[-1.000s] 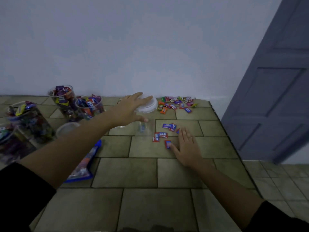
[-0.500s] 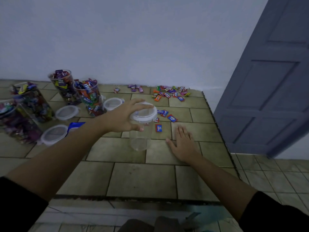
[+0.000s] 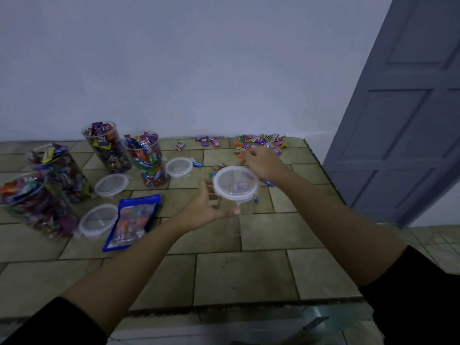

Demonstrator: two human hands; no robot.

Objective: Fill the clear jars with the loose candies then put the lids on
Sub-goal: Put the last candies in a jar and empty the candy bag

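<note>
Clear jar (image 3: 235,210), lidded, nearly empty, gripped by left hand (image 3: 206,207).

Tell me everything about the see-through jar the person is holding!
The clear jar looks like thin, see-through plastic, tall and round. A whitish round lid with a see-through middle sits on top. It looks almost empty; a small wrapper may show through the lid, too blurry to be sure. The jar stands about upright over the tiled counter. The left hand wraps its side, thumb in front. The right hand reaches just behind the lid's far rim; whether it touches is unclear.
</note>
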